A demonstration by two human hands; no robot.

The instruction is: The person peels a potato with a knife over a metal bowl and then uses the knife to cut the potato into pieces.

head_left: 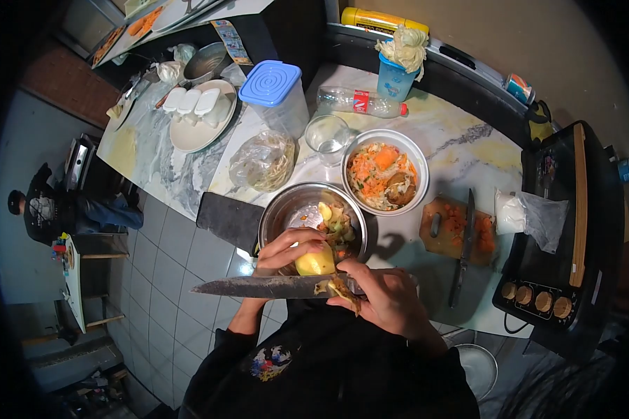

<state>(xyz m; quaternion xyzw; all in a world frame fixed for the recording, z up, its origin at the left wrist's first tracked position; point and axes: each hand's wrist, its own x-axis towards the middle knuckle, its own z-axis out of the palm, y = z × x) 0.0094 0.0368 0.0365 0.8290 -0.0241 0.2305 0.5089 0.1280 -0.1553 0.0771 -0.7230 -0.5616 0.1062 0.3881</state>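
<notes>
A yellow, mostly peeled potato (316, 261) is in the grip of my left hand (284, 251), above the near rim of a steel bowl (264, 229). My right hand (388, 297) grips a large knife (258, 287), its blade pointing left, just below the potato; the handle is largely hidden by my fingers. Brown peel (346, 292) hangs at the blade near my right thumb. Inside the steel bowl lie peelings and scraps (337, 227). Beyond it stands a white bowl (423, 183) holding shredded orange and pale vegetables (370, 171) and a brown, unpeeled-looking potato (401, 188).
At right, a second knife (463, 258) lies across a cutting board (433, 244) with carrot bits, beside a toaster oven (538, 272). Behind are a glass (327, 140), a plastic bottle (349, 102), a blue-lidded container (276, 98) and a bagged food (264, 162). Another person (56, 209) stands far left.
</notes>
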